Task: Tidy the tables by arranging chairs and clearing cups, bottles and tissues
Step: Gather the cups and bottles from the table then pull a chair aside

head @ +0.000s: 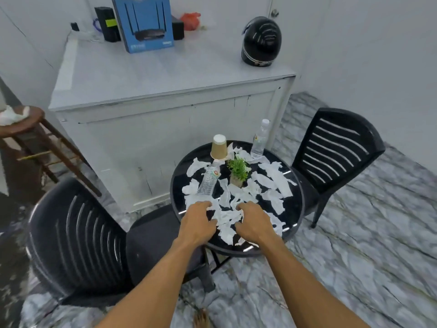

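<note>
left fingers (205,205): bent, clawed down onto tissues (274,176) just below the lying bottle's base; gripping paper.
right fingers (246,205): same, curled over a bunch of tissues, thumb in against it.
hands: left hand (198,221) and right hand (255,223) side by side at the near edge, a crumpled wad between them.
tissues: white, torn, crinkled strips strewn over most of the table top, thickest near the hands.
bottles: clear plastic, ribbed. lying bottle (208,183) on its side left of centre; standing bottle (259,143) upright at the far edge, white cap.
cup: brown paper cup (219,147), upside down at the far edge.
plant (237,171): small green sprig in a pot, mid-table.
table (296,204): round, glossy black top, thin dark legs.
chairs: black slatted plastic; left chair (78,235) near left, right chair (335,150) far right, both touching the table.
room: grey-veined marble floor (354,245), white walls. white cabinet (165,74) behind, carrying black helmet (261,42) and blue router box (144,22). wooden stool (23,124) far left, white cloth on it.
</note>
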A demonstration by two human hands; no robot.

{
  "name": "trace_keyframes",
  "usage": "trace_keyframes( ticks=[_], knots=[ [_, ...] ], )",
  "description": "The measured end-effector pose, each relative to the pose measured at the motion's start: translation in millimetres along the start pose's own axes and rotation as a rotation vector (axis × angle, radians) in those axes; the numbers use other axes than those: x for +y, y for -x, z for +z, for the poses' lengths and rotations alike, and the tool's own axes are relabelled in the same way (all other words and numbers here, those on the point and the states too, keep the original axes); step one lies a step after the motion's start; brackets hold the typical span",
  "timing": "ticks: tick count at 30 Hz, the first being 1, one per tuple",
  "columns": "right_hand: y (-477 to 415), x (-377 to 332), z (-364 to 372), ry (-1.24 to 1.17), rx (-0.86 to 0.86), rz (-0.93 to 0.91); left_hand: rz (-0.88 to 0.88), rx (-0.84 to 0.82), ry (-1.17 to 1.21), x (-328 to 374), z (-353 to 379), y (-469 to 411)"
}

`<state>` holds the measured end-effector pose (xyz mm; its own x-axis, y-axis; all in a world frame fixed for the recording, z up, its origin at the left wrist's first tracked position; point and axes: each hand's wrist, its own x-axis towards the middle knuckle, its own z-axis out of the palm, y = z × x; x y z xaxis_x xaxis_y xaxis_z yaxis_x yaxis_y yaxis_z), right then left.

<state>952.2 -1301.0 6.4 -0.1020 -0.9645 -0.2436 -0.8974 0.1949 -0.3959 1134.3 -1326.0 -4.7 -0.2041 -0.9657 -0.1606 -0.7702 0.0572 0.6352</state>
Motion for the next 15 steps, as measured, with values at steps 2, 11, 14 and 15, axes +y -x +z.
trace_keyframes(
  ticks=[2, 11, 14, 15],
  knots=[
    [-21.3, -2.9, -6.4, 0.009, 0.008, 0.001, 0.007, -0.021, 0.021, 1.4, -3.4, -23.2],
    [-114.7, -7.8, -39.5, -0.073, 0.112, -0.054, -0.028, 0.002, -0.004, 12.3, -23.6, -113.0],
    [-150.7, -12.6, -50.1, -0.134, 0.165, -0.087, -0.062, 0.037, 0.006, 16.3, -22.4, -138.9],
    [-163.2, -13.4, -52.2, -0.149, 0.165, -0.103, -0.067, 0.051, 0.012, 17.0, -21.0, -148.1]
  ],
)
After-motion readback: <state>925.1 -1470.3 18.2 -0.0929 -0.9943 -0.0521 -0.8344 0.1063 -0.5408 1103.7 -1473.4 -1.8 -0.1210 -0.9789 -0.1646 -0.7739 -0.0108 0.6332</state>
